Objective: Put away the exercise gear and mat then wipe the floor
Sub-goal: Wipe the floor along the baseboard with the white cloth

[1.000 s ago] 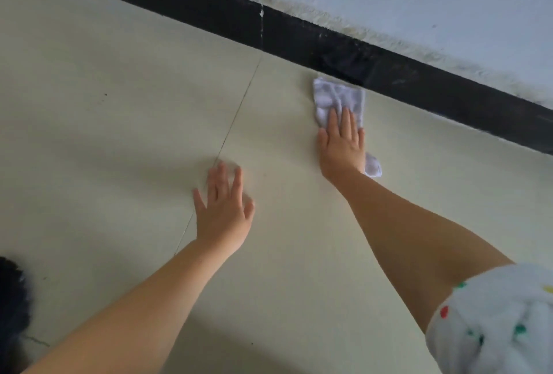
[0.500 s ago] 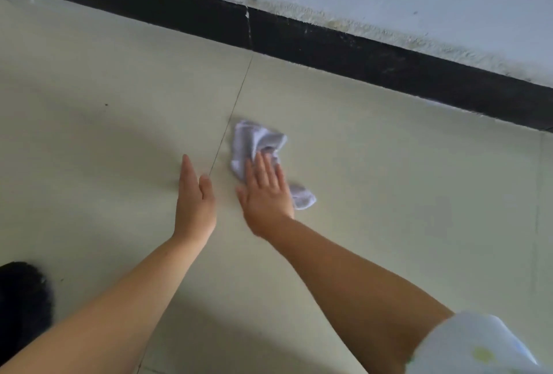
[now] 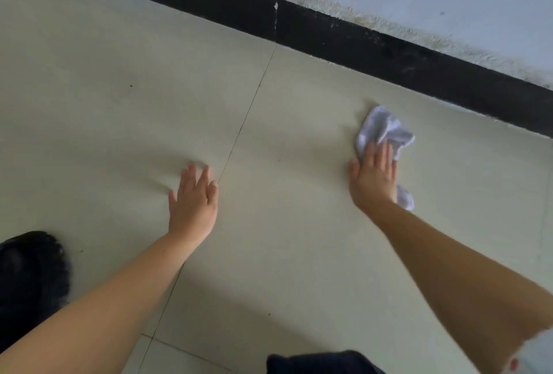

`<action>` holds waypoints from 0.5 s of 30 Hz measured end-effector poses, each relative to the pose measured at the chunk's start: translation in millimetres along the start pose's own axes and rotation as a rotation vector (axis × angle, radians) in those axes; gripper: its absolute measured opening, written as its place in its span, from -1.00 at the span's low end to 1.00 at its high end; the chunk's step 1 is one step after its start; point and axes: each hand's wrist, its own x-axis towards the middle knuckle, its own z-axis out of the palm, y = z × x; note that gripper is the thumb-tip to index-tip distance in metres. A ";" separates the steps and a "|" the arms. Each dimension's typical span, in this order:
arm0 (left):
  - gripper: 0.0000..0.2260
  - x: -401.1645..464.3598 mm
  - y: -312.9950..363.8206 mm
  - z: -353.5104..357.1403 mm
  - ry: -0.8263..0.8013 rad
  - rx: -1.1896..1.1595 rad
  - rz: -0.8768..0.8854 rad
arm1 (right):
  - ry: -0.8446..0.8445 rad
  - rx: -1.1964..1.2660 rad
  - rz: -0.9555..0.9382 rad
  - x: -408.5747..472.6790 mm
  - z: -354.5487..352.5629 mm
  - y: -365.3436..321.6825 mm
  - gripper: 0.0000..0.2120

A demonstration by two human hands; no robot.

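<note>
White cloth (image 3: pixel 384 132), soft and light, lies bunched on the pale floor (image 3: pixel 119 104) near the black skirting (image 3: pixel 389 50). Our right hand (image 3: pixel 372 177) presses it flat, fingers straight and together; our left hand (image 3: pixel 194 201) rests on the floor, fingers slightly spread. We judge it bunches easily, so a flat palm over its middle should work best.

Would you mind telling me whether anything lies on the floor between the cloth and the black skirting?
Nothing visible does. The right hand presses the cloth flat, and the floor between it and the skirting is bare tile.
</note>
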 end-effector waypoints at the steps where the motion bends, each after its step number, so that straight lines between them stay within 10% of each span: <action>1: -0.57 -0.4 0.6 -1.9 0.005 -0.034 -0.006 | 0.006 -0.018 -0.081 -7.4 8.8 -20.9 -0.37; 9: -0.55 -21.3 -1.1 -2.0 -0.018 0.067 0.066 | -0.295 -0.132 -0.894 -134.9 60.4 -105.5 -0.39; 15: -0.48 -37.1 48.3 27.8 -0.050 0.406 0.397 | -0.027 -0.012 -0.055 -124.4 39.5 54.2 -0.35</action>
